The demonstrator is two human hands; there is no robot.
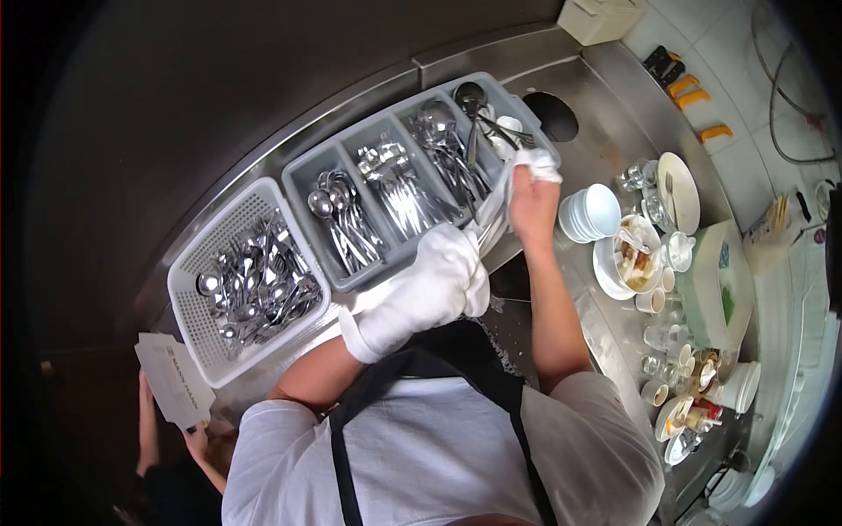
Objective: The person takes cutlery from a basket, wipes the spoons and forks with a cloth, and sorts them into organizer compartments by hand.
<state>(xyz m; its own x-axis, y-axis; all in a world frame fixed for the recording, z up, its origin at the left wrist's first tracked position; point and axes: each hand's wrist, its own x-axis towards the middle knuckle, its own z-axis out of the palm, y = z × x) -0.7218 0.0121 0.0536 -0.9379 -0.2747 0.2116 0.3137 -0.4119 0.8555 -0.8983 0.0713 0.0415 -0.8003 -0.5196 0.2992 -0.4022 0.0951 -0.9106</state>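
Note:
My left hand (430, 280), covered in a white glove or wrapped cloth, is closed at the front edge of the grey cutlery tray (294, 182). A few thin metal pieces of cutlery (496, 226) run from it toward my right hand (533, 206). That bare hand is closed on a white cloth (537, 163) at the tray's right end. The fingers of the left hand are hidden by the white fabric. Spoons (338, 206), forks (392, 180), large spoons (436, 127) and a ladle (469, 95) lie in separate compartments of the tray.
Left of the tray stands a white perforated basket (189, 320) of mixed cutlery. White bowls (589, 213), a used bowl (638, 254), cups and glasses crowd the right counter (605, 337). A round hole (551, 117) opens behind. Another person's hands hold a card (174, 379) at lower left.

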